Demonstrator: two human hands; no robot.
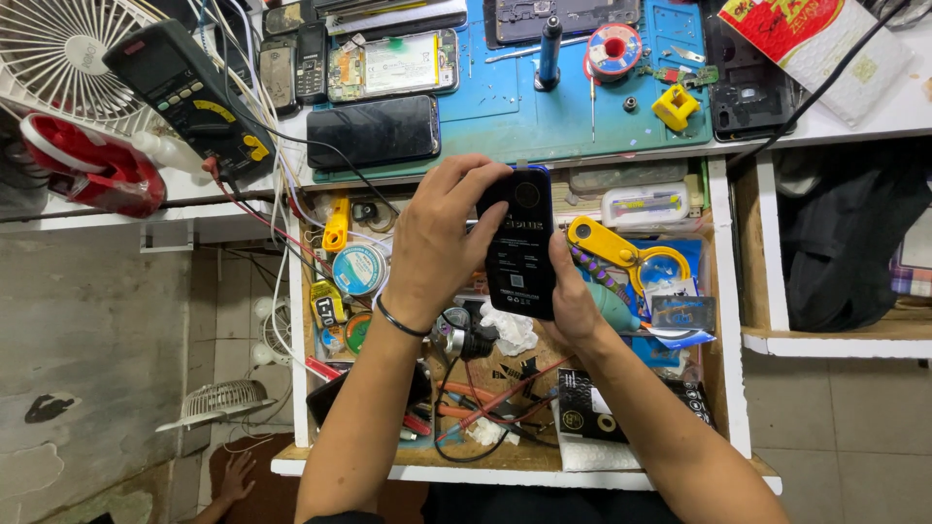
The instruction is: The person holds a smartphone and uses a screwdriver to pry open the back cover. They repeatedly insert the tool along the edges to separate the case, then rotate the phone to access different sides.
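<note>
A: What lies beyond the person's fingers?
B: A white surface (874, 121) carrying a blue work mat (505, 116); on the mat rest a dark phone (374, 130) and an opened phone (393, 64), parts bared. A multimeter (189, 92) sits up-left, by a white fan (58, 53)

A: And under the fingers?
B: An open drawer (723, 291) crowded with tools, cables and a yellow magnifier (621, 254)

A: How far along does the work look?
B: Early, likely: the black phone (519, 243) is whole, back facing up, nothing lifted off. The left hand (437, 243) has fingers (476, 180) clamped over its top edge; the right hand (573, 296) clasps its lower side
</note>
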